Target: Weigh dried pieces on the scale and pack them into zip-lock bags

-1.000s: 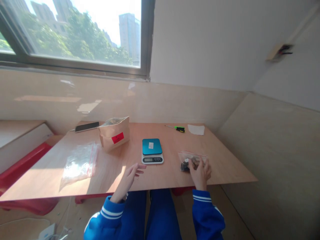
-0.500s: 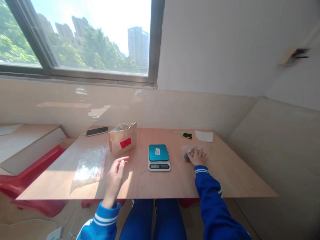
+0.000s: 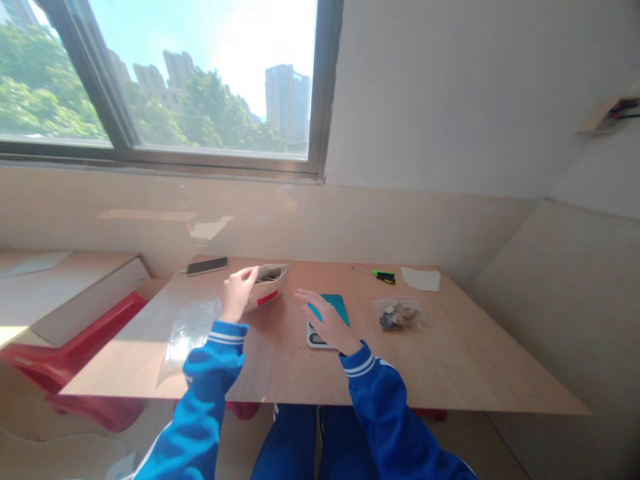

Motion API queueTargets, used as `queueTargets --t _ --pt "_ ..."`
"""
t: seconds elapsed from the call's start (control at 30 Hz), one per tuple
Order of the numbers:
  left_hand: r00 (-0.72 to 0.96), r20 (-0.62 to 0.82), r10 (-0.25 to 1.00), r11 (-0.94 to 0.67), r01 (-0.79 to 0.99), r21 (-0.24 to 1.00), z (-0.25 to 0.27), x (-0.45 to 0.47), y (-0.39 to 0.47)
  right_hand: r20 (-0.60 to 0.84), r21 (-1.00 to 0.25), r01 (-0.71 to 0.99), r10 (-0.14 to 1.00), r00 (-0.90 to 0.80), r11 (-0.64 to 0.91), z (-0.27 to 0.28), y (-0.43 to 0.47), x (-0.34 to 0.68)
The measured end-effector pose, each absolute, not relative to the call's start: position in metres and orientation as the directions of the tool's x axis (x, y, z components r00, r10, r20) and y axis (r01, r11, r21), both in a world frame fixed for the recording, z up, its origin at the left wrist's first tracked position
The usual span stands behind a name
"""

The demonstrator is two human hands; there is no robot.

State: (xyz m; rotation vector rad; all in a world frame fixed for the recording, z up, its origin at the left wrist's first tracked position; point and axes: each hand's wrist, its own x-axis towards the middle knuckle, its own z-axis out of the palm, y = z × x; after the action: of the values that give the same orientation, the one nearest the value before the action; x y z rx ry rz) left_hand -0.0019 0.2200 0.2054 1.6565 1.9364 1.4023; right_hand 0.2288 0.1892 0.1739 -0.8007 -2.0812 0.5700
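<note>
My left hand (image 3: 238, 293) pinches the left end of the rim of a brown kraft paper pouch (image 3: 255, 295) with a red label. The pouch leans over so that its open mouth shows, with greyish contents I cannot make out. Fingers stretched out, my right hand (image 3: 330, 321) hovers over the kitchen scale (image 3: 342, 305) and hides much of its blue-green plate and display; nothing is in this hand. On the right, a clear zip bag of small dark parts (image 3: 399, 316) lies flat, apart from both hands.
A clear plastic bag (image 3: 187, 333) lies at the table's left, with a phone (image 3: 207, 266) behind it. Two screwdrivers (image 3: 383, 275) and a white paper piece (image 3: 421, 279) lie at the back right. A red stool (image 3: 95, 340) stands left of the table.
My right hand has left the bag of small parts and moved left over the scale. My left hand has reached forward and taken the pouch's rim; the pouch has tipped. The view has shifted slightly.
</note>
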Motion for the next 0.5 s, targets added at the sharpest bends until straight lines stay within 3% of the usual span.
queueTargets --t 0.13,0.23,0.33,0.5 --pt "-0.284 0.372 0.883 -0.116 0.638 0.762 0.182 0.015 0.185 0.590 -0.460 0.408 0.615 -0.523 0.789 0.185 0.188 0.191" --pt "-0.318 0.418 0.851 -0.132 0.640 0.757 0.170 0.021 0.171 0.451 -0.326 0.560 0.646 -0.616 0.762 0.177 0.181 0.177" --pt "-0.340 0.457 0.822 -0.159 0.633 0.757 0.158 0.025 0.161 0.299 -0.300 0.677 0.740 -0.602 0.672 0.163 0.175 0.171" --pt "-0.240 0.441 0.865 -0.215 0.618 0.757 0.136 0.041 0.137 0.255 -0.326 0.741 0.809 -0.529 0.587 0.133 0.195 0.161"
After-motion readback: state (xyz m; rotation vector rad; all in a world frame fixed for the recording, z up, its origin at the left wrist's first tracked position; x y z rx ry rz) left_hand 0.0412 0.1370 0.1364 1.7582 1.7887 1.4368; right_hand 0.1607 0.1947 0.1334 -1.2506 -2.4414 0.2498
